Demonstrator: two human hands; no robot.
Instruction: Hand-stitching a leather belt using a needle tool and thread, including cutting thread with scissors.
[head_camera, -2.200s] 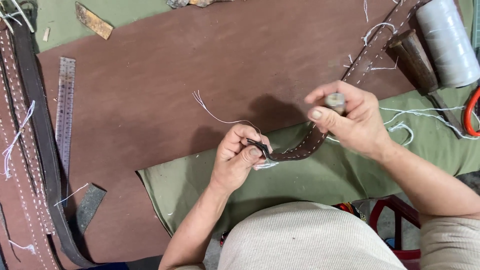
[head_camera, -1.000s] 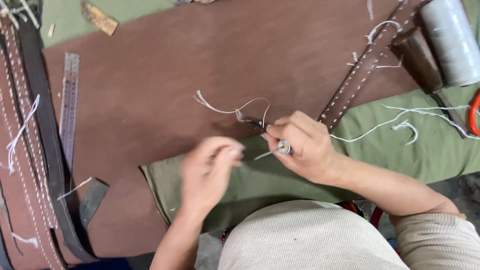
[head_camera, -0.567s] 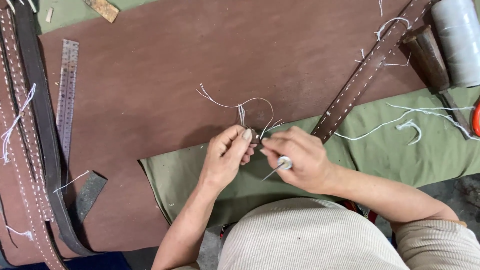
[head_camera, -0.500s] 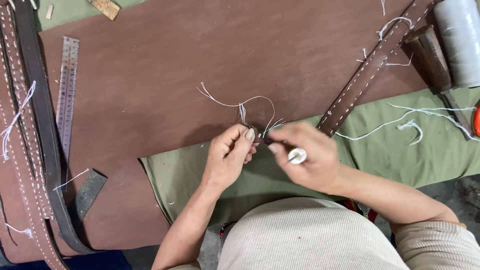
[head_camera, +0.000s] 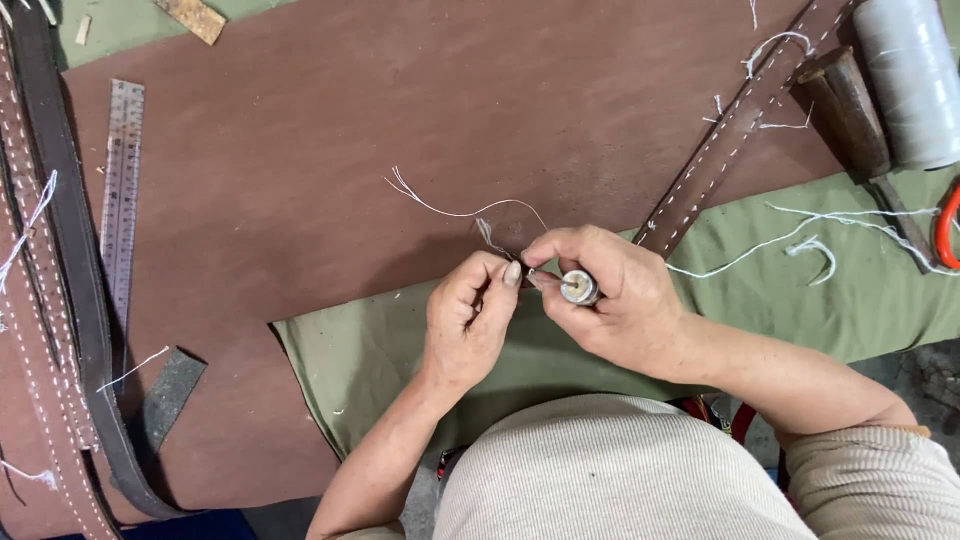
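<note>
My left hand pinches end of brown strap, fingers closed tight on it. My right hand wrapped round small tool with round metal end, tip at strap end. White thread curls up from there, thin, floppy, easy to snag, I think. Strap looks stiff but bendy, light; best held near end. Strap lies long way from my hands up to far right, across green cloth onto brown table. Ruler far left. Thread spool far right.
</note>
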